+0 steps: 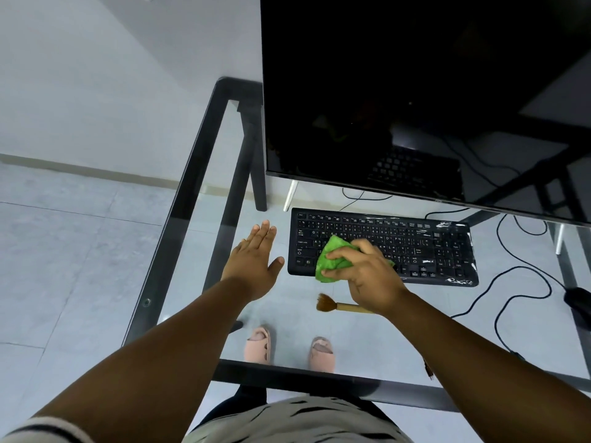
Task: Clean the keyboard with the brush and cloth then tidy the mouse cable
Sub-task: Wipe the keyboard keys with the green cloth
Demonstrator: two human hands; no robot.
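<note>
We see the right hand (367,276) bunching a green cloth (332,260) against the left part of the black keyboard (431,247) on the glass tabletop (192,282). The left hand (256,260) lies flat and open just left of the keyboard. The brush (332,305) rests near the keyboard's front edge, its handle partly under the right wrist. The mouse (577,300) sits far right, its cable (511,298) looping loosely.

A dark monitor (415,91) stood switched off at the back of a glass desk (192,314) with a black frame, its screen mirroring faint shapes. Through the glass showed pale floor tiles (64,251) and a pair of pink slippers (259,343). A grey wall (112,75) rose behind.
</note>
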